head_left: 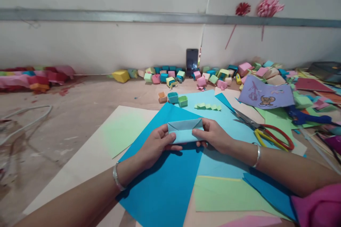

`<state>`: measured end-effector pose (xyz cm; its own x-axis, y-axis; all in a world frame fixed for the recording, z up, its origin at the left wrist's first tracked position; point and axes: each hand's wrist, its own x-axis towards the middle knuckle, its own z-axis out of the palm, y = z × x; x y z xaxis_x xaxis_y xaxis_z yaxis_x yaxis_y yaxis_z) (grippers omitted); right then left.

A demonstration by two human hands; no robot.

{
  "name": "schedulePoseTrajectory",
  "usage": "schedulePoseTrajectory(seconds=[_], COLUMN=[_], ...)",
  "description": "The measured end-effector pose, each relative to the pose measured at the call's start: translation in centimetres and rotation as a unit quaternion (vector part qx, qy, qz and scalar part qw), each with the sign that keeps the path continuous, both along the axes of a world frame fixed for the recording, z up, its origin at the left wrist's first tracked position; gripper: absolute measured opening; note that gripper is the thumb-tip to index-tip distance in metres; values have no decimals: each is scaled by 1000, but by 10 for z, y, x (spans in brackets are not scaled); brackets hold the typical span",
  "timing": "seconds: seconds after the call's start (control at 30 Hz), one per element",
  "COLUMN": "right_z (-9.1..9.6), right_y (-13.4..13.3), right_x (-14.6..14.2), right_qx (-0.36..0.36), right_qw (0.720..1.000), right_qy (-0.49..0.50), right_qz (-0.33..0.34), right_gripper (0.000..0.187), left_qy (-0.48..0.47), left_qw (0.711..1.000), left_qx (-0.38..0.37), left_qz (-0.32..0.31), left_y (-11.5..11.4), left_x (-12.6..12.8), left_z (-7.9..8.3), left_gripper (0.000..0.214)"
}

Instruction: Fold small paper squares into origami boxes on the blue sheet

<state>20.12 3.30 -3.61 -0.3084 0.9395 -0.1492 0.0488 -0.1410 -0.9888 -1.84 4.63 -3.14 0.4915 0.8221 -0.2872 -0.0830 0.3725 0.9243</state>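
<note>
A folded light blue paper [183, 135] is held up between my two hands, with slanted folds at its upper corners. My left hand [158, 140] grips its left end, thumb on the front and fingers behind. On the right end, my right hand [213, 134] pinches it the same way. Below them lies a dark blue sheet [165, 181], partly over a pale cream sheet [80, 170] and beside a light blue sheet [226, 159]. Just beyond the hands stand small folded paper boxes in orange [162, 97], teal [173, 97] and green [183, 101].
Scissors [262, 127] with red and yellow handles lie to the right, near a blue glue gun [309, 117]. A zigzag green strip [207, 106] rests ahead. Several paper boxes [213, 79] line the wall around an upright phone [192, 61]. A white cable [29, 113] crosses the left side.
</note>
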Motion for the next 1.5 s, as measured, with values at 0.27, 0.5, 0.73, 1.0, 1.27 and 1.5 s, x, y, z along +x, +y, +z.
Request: schedulePoseTrajectory(seconds=[0.27,0.5,0.73,1.0,1.27,1.5], right_z=[0,-5,-2,7,4,21], right_y=[-5,0,5,-3,-7,-24], right_x=[-2,1,0,1,2,0], right_qx=[12,-61,-88,-56,135,309], right_qw=[999,990,982,982,989,949], right_qy=[28,121,154,178,56,-50], right_qz=[-35,-43,-67,0,-4,-44], right_gripper=[25,28,25,21,39,20], left_qy=[-6,-30,56,285,321,310], left_qw=[1000,998,972,719,791,807], left_qx=[-7,-25,229,632,516,501], left_qz=[22,52,11,40,72,-36], left_y=[0,4,0,3,1,-23], left_x=[-1,-3,-5,-15,-14,-9], left_z=[-1,-2,1,-6,2,10], left_gripper=[30,18,26,24,17,23])
